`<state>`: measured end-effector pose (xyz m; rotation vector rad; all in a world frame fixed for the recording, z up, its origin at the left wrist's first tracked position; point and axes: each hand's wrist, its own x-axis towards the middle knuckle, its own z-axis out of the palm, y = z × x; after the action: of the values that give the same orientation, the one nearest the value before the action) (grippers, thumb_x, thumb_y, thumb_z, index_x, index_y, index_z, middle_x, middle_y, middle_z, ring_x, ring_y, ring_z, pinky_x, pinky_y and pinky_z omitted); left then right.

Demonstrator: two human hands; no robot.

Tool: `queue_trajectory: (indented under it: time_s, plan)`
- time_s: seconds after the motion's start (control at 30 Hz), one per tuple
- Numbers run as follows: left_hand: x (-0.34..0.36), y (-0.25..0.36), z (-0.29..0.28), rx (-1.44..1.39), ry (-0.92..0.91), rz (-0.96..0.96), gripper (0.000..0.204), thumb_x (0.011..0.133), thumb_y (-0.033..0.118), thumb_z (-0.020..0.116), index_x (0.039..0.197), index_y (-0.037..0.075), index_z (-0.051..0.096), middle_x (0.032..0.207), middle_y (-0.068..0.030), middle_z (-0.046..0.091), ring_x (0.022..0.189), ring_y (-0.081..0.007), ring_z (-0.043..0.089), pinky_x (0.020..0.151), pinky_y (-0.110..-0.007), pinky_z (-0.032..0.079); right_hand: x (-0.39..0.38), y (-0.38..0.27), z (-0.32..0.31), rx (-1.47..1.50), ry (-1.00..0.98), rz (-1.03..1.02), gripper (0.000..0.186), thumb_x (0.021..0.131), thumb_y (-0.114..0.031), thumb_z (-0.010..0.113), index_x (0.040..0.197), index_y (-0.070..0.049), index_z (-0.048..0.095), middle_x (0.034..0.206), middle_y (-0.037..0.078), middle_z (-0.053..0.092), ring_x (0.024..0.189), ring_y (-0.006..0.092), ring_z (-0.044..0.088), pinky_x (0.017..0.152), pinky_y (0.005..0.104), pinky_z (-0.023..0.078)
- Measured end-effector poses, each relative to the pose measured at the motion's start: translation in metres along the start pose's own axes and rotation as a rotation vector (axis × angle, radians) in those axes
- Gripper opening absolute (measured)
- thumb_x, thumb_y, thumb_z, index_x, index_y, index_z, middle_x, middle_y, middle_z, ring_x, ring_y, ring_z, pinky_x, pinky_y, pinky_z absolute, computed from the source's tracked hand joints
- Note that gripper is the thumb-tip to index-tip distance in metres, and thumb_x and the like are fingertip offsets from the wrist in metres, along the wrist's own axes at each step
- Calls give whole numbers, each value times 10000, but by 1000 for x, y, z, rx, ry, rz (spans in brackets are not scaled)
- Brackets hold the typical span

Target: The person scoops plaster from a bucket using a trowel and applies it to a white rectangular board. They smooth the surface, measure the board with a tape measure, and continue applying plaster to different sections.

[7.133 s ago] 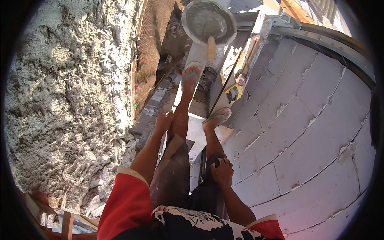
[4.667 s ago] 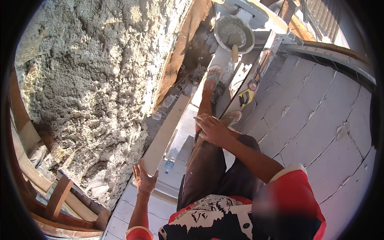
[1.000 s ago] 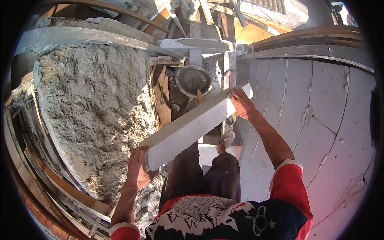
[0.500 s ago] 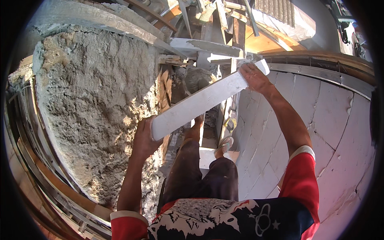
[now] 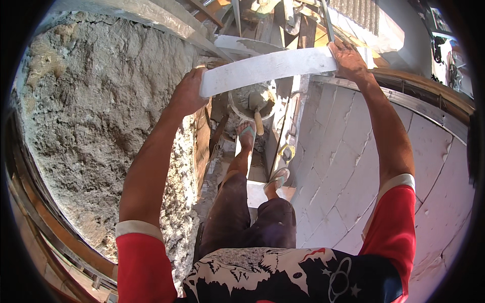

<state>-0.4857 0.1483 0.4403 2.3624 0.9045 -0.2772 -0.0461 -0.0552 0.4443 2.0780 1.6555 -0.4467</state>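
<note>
I hold a long white block (image 5: 268, 68) up at arm's length, nearly level across the top of the view. My left hand (image 5: 189, 93) grips its left end, beside the rough plastered wall (image 5: 96, 111). My right hand (image 5: 348, 58) grips its right end, above the top edge of the white block wall (image 5: 384, 166). Below the block, a round pan of grey mortar (image 5: 252, 103) with a wooden-handled trowel (image 5: 258, 121) sits in the narrow gap ahead of my feet.
I stand in sandals in a tight gap between the rough wall on the left and the white block wall on the right. A yellow tape measure (image 5: 287, 151) and a level lie along the wall's foot. Timber beams (image 5: 303, 25) cross overhead.
I bent down, picked up the white block from the ground with both hands and raised it from waist height to overhead, turning it nearly level.
</note>
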Motion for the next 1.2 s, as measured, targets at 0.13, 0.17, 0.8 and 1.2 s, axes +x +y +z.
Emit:
queue_trajectory:
  time_s: [0.13, 0.17, 0.8, 1.2]
  plan:
    - [27, 5, -2, -78, -25, -10, 802, 677, 57, 862, 1398, 75, 510, 1343, -152, 574, 1285, -353, 557, 1104, -426, 466, 12, 20, 9, -12, 41, 7, 821, 751, -113, 845, 1452, -75, 421, 1530, 177, 483, 1440, 379, 433, 1200, 453, 390]
    - [29, 6, -3, -84, -14, -9, 808, 679, 59, 862, 1404, 78, 507, 1347, -150, 574, 1286, -351, 558, 1105, -428, 466, 16, 27, 17, -21, 61, 6, 817, 749, -109, 846, 1446, -68, 421, 1518, 185, 496, 1435, 376, 441, 1195, 452, 395]
    - [88, -13, -9, 47, -18, 157, 762, 733, 72, 822, 1422, 33, 499, 1386, -190, 563, 1313, -365, 538, 1111, -421, 460, 29, 26, 63, 163, -10, 50, 791, 748, -246, 889, 1372, -65, 439, 1274, 212, 646, 1186, 374, 641, 1033, 460, 493]
    - [210, -52, 30, 149, 73, 326, 685, 767, 138, 767, 1381, -2, 495, 1353, -315, 556, 1229, -446, 580, 1017, -483, 484, 41, 39, 114, 123, 74, 205, 763, 813, -286, 837, 1410, -108, 397, 1347, 213, 593, 1189, 435, 622, 989, 521, 506]
